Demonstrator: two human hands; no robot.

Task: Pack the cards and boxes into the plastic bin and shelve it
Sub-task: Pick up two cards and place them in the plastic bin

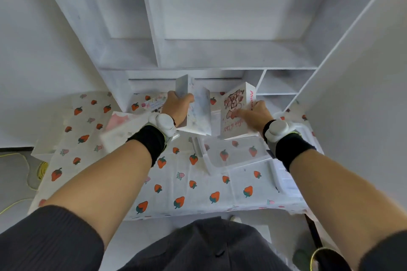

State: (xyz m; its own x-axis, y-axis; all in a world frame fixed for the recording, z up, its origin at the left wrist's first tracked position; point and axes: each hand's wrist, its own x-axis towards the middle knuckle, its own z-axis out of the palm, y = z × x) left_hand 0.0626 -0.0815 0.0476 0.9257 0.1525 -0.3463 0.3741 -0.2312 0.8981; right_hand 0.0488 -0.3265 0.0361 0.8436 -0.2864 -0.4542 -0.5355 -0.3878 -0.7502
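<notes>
My left hand is closed around a pale, speckled white box, fingers wrapped over its near edge, holding it upright and clear of the table. My right hand grips a second box, the photo box, white with a pink-and-brown flower drawing on its face and red lettering along its side; thumb lies on the printed face, remaining fingers hidden behind it. The photo box is tilted, its lower edge just above the far rim of the clear plastic bin. The two boxes sit side by side, near each other; whether they touch I cannot tell. Both wrists carry white round sensor units on black bands. The bin rests on the strawberry-print tablecloth, toward my right, and the cloth pattern shows through its transparent floor. Left of my left hand, a card with flowery print lies on the cloth, and a pink-and-white box lies nearer, blurred. Beyond the table stands the white shelf unit with open compartments.
</notes>
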